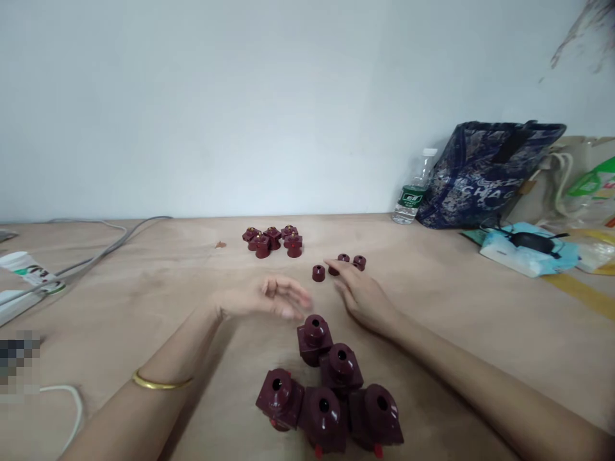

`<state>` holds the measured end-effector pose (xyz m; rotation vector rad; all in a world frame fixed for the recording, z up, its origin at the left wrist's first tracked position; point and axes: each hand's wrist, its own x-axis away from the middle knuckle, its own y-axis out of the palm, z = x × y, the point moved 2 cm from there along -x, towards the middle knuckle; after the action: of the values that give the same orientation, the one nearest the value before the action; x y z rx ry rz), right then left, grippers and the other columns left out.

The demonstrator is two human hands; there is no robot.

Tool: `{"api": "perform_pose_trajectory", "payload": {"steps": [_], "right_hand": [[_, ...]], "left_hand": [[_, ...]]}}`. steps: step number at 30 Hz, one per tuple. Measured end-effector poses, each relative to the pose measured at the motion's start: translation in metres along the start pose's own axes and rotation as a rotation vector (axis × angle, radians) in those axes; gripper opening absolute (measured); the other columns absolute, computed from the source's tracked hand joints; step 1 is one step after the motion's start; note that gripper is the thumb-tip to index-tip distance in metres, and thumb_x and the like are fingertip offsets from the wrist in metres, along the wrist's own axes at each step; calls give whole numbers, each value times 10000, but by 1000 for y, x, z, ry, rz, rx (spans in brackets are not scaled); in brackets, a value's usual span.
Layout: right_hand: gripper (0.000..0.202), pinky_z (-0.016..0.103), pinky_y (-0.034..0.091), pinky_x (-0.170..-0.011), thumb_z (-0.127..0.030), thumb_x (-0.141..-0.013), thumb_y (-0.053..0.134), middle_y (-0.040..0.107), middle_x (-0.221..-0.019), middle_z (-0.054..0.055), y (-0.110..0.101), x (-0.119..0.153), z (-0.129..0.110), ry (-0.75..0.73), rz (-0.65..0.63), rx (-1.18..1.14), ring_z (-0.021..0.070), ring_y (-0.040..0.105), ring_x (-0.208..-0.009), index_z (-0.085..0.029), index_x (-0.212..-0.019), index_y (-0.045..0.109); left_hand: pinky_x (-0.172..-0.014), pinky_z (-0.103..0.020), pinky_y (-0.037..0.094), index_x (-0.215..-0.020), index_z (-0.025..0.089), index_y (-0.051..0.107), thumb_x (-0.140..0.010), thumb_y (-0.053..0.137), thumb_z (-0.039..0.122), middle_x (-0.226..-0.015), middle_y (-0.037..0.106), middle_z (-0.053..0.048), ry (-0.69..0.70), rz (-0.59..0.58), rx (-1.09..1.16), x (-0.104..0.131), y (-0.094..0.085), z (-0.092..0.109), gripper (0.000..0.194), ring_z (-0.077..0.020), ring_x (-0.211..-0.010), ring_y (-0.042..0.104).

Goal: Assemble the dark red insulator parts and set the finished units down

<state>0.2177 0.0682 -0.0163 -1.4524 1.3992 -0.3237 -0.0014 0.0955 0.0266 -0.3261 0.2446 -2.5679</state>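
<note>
My left hand (276, 298) hovers over the wooden table with its fingers loosely apart and slightly blurred, holding nothing I can see. My right hand (362, 294) reaches toward several small maroon round caps, fingers stretched out. One cap (318, 273) stands to the left of its fingertips, and another cap (359, 262) is just behind the hand. The index finger partly covers one more; whether it touches is unclear. Nearest to me stand several larger maroon plastic pieces (314, 336) with square bases, domed tops and a central hole. Red bits show at some of their lower edges.
At the back, several maroon pieces (272, 237) with brass-coloured tips stand grouped. A water bottle (412, 192) and a dark patterned bag (480, 176) lean near the wall at right, beside a tissue pack (509, 256). Cables (108, 253) and a paper cup (31, 269) lie left.
</note>
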Motion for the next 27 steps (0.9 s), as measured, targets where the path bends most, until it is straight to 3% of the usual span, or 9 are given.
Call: {"api": "perform_pose_trajectory", "payload": {"steps": [3,4,6,10,13,17,20,24,27], "right_hand": [[556,382,514,-804,-117,-900,354,391,-1463,115,15,-16,-6,-36,-114,131,265,579,-1107,-210,-1445,301],[558,371,521,-769,-93,-889,353,404,-1452,115,18,-19,-8,-43,-142,163,263,594,-1076,-213,-1434,329],[502,341,520,-739,-79,-888,352,485,-1366,117,19,-17,-11,-46,-162,181,245,610,-1026,-212,-1365,435],[299,327,509,-748,-250,-933,434,578,-1121,99,8,6,-17,-33,-165,73,196,622,-861,-205,-1200,560],[241,327,503,-779,-279,-919,484,591,-1044,78,0,21,-18,-83,-183,-61,184,609,-851,-200,-1125,580],[273,340,469,-885,-120,-878,488,604,-1100,82,-9,20,-10,-77,16,-239,194,571,-1015,-198,-1124,578],[326,340,494,-840,-103,-843,521,635,-1103,78,-15,15,-4,13,149,-301,196,598,-968,-201,-1148,584],[309,316,521,-767,-151,-843,547,666,-1077,61,-23,15,-6,44,211,-349,178,638,-859,-213,-1140,603],[307,311,525,-775,-127,-839,534,673,-1076,46,-24,17,-10,-5,168,-358,168,648,-850,-223,-1122,608]], "left_hand": [[-799,-369,515,-1017,167,622,-801,612,280,-1013,663,-85,66,710,-370,-18,-26,-2,244,-197,-867,644],[-842,-386,493,-1062,171,605,-803,599,269,-1066,635,-92,80,876,-449,-26,-32,-4,276,-208,-904,627],[-929,-427,432,-1175,201,551,-788,611,278,-1192,550,-106,91,1024,-525,-45,-40,-10,399,-246,-1012,582],[-907,-486,413,-1173,237,549,-762,646,370,-1135,503,-110,76,1071,-545,-70,-37,-21,442,-304,-998,571],[-879,-410,444,-1079,236,552,-814,591,361,-1081,519,-77,120,1050,-525,-69,-20,-25,296,-241,-957,584],[-762,-294,491,-1046,223,482,-821,593,324,-901,608,-9,225,889,-332,-55,10,-32,271,-152,-801,610],[-747,-293,494,-1006,207,527,-760,663,286,-927,624,-19,300,864,-212,-46,24,-31,292,-159,-813,613],[-828,-351,474,-984,205,638,-698,737,266,-972,619,-49,376,842,-495,-42,34,-20,308,-204,-920,591],[-822,-372,476,-1013,189,643,-679,765,300,-941,632,-61,403,788,-659,-43,38,-14,373,-214,-892,589]]}}
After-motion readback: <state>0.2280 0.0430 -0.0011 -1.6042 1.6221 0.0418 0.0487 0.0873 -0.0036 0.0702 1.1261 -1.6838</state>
